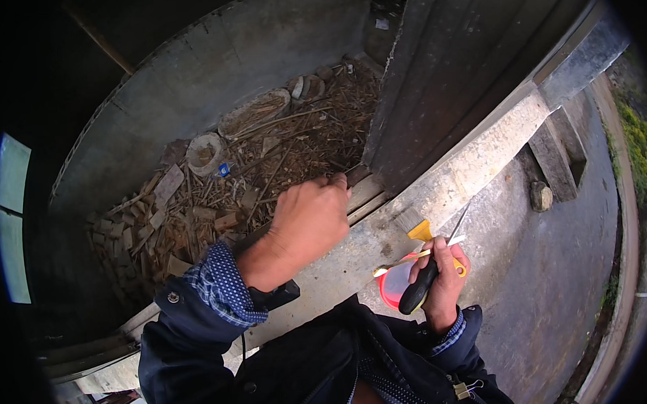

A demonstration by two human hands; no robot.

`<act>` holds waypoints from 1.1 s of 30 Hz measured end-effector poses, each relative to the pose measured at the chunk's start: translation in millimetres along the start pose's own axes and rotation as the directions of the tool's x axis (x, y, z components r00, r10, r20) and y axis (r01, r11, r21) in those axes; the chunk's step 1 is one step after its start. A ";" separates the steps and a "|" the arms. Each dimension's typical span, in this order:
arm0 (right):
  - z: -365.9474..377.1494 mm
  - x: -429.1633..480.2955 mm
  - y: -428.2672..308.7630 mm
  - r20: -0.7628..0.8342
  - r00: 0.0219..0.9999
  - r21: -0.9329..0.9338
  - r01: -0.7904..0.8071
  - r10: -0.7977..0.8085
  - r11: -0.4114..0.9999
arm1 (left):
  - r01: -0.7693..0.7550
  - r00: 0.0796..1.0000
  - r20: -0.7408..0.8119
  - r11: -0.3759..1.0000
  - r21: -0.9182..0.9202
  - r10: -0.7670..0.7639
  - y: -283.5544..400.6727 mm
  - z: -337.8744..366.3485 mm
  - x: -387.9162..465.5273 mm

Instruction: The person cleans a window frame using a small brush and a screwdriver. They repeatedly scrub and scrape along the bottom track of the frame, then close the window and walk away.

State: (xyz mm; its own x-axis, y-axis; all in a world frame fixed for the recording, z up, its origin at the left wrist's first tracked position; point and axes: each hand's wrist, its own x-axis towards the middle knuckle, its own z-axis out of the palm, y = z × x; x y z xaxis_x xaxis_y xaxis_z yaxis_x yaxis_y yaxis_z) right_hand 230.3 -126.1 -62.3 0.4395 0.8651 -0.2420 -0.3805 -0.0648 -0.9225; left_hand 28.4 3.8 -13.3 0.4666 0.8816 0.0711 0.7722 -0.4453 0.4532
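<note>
My left hand [310,216] reaches over the sill, knuckles up, its fingertips at the sliding track [367,193] by the lower corner of a dark panel [458,71]. Its fingers are curled, and whether they pinch anything is hidden. Several tools are bunched in my right hand [448,269]: a flat paintbrush [420,228] with pale bristles and a yellow handle, a screwdriver [416,290] with a black grip and thin shaft, and a slim gold-coloured tool [394,266]. Below that hand is a red-rimmed plastic tub [393,285]; I cannot tell whether it is held.
Beyond the concrete sill [326,272], wood scraps and sticks [279,171] litter a walled space with a round stone-like vessel [205,153]. On the right, a stone [541,196] lies beside a concrete block [554,159] on paved ground [527,269].
</note>
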 end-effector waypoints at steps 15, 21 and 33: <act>-0.3 -0.5 0.1 0.023 1.000 0.040 0.001 -0.002 0.999 | 0.159 0.984 -0.035 0.947 -0.278 -0.175 12.1 1.5 -0.7; -0.5 -1.9 1.3 0.011 1.000 0.029 0.016 -0.017 0.999 | 0.178 0.979 -0.040 0.931 -0.318 -0.200 12.1 -1.2 -5.2; -3.3 -8.8 -1.7 0.046 0.999 0.000 -0.009 0.009 1.000 | 0.260 0.884 -0.176 0.767 -0.587 -0.434 -36.0 -42.3 -3.2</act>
State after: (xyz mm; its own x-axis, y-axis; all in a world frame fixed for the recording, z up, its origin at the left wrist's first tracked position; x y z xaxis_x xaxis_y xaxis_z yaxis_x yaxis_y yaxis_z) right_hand 229.7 -135.2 -59.5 0.3984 0.8862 -0.2365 -0.3842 -0.0729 -0.9204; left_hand -19.1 23.7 7.8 0.0013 0.9997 0.0227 0.4606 -0.0208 0.8874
